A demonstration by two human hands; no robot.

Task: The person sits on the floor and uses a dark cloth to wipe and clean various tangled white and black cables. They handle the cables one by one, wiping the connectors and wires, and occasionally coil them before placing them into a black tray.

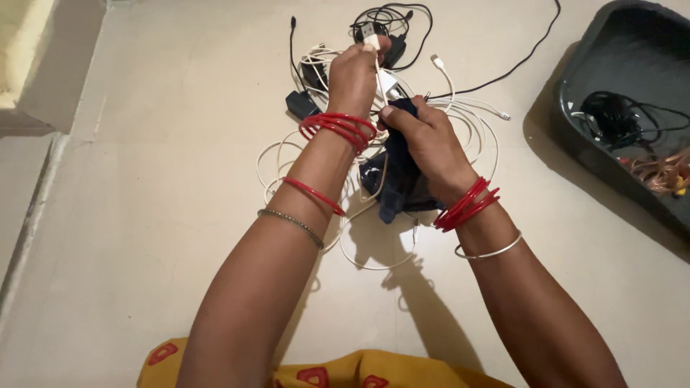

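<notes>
Our left hand pinches a thin white cable taut; our right hand closes its grip on a dark blue cloth wrapped round it. Beneath, tangled white and black cables crowd the beige tiled floor. One dark plastic tub sits right; bare floor lies left.

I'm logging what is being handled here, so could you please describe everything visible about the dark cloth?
The dark cloth looks like soft navy fabric, crumpled and bunched. The right hand grips its upper part, with the rest hanging below the palm above the floor. A white cable held up by the left hand runs down into it. It hangs over the tangle of white cables.
</notes>
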